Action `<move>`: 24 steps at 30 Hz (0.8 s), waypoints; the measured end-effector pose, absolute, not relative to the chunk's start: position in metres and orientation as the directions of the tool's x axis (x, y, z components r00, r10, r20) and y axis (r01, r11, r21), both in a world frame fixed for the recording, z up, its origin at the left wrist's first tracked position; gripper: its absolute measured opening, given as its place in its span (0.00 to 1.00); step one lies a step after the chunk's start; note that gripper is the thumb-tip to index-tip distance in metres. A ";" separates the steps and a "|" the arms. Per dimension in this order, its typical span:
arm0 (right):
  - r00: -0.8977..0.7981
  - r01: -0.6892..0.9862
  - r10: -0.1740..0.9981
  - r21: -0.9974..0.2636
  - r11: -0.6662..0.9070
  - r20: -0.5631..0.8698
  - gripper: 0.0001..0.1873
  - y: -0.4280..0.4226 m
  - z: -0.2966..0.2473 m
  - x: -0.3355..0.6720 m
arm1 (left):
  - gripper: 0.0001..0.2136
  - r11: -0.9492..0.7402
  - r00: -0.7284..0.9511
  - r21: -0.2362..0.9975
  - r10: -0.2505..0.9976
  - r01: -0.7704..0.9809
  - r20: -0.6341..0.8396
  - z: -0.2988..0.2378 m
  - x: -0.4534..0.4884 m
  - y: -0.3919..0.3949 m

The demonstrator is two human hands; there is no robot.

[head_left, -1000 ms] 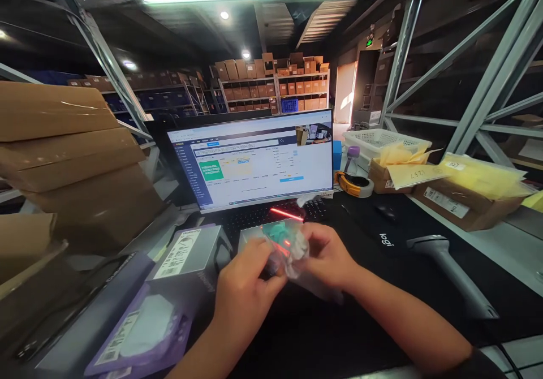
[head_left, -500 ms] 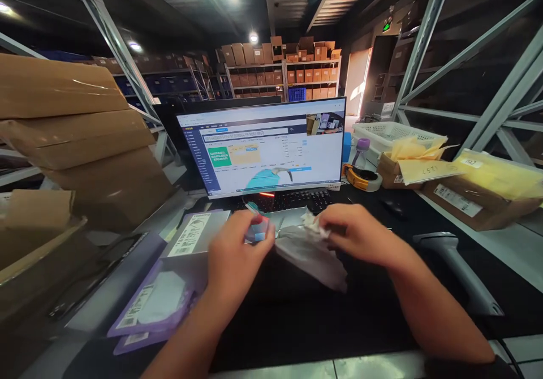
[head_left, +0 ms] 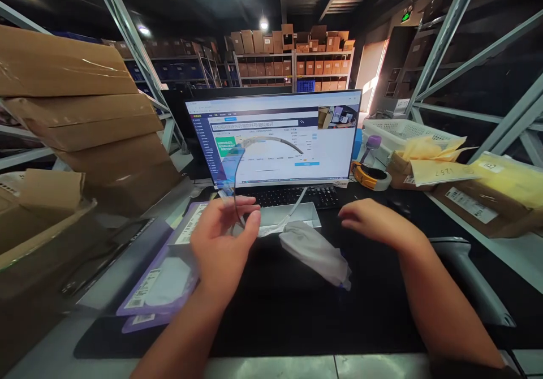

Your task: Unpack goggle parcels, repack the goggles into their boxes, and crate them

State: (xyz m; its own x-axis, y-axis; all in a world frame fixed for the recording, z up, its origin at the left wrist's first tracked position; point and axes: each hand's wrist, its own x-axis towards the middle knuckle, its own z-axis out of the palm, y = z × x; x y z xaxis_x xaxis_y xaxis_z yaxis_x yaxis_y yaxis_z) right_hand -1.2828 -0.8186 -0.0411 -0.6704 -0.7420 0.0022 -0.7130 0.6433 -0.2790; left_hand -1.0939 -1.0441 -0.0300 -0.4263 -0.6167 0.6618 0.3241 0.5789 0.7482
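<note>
My left hand is closed in a pinch, thumb against fingers, on what looks like a pair of glasses with a thin curved arm and a bluish lens. They stand up in front of the monitor. A pale grey soft pouch lies on the black mat, right of that hand. Behind it sits a shallow open silvery box, and a whitish strip sticks up from it. My right hand hovers right of the pouch, fingers loosely bent and holding nothing.
A monitor and keyboard stand ahead. To the left are purple packets and stacked cartons. At right lie a barcode scanner, a tape roll, a carton and a white basket.
My right hand has let go of the crumpled white material and drawn back to the right. The glasses have risen in my left hand. The pouch now lies by itself; the screen content has changed.
</note>
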 end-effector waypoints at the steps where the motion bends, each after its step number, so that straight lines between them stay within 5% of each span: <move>1: -0.589 -0.767 -0.807 -0.338 0.545 0.036 0.08 -0.824 -0.040 -1.270 | 0.07 0.567 -0.400 0.743 -0.626 0.356 0.670 -0.031 -1.095 -1.044; 4: -0.436 -0.875 -0.792 -0.406 0.263 0.427 0.15 -0.842 -0.042 -1.234 | 0.08 0.448 -0.378 0.761 -0.677 0.469 0.631 -0.033 -1.098 -1.044; 7: -0.186 -0.983 -0.656 -0.139 0.123 0.732 0.23 -0.858 -0.052 -1.208 | 0.11 0.211 -0.482 0.828 -0.727 0.520 0.488 -0.033 -1.101 -1.043; 10: 0.135 -0.986 -0.692 0.162 -0.027 0.709 0.21 -0.865 -0.061 -1.200 | 0.16 0.010 -0.642 0.896 -0.694 0.445 0.327 -0.029 -1.100 -1.041; 14: 0.177 -0.938 -0.645 0.326 0.118 0.744 0.18 -0.861 -0.064 -1.213 | 0.27 -0.042 -0.847 0.950 -0.466 0.310 0.256 -0.027 -1.098 -1.045; 19: 0.004 -0.896 -0.519 0.234 0.377 0.855 0.18 -0.847 -0.059 -1.246 | 0.35 0.123 -0.913 0.952 -0.275 0.279 0.303 -0.035 -1.100 -1.053; 22: -0.023 -0.879 -0.437 0.191 0.438 0.899 0.15 -0.841 -0.056 -1.259 | 0.23 0.470 -0.896 0.866 -0.292 0.171 0.335 -0.039 -1.102 -1.054; 24: -0.007 -0.859 -0.349 0.173 0.481 0.937 0.12 -0.839 -0.053 -1.262 | 0.14 0.721 -0.888 0.691 -0.344 -0.043 0.304 -0.039 -1.103 -1.053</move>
State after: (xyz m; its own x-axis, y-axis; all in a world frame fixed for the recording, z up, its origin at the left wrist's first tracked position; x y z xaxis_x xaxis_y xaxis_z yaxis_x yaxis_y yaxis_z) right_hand -1.2618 -0.8387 -0.0532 -0.0065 -0.3485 0.9373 -0.8593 0.4814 0.1730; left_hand -1.1030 -1.0533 -0.0390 -0.8885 -0.3440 0.3038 -0.0429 0.7212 0.6914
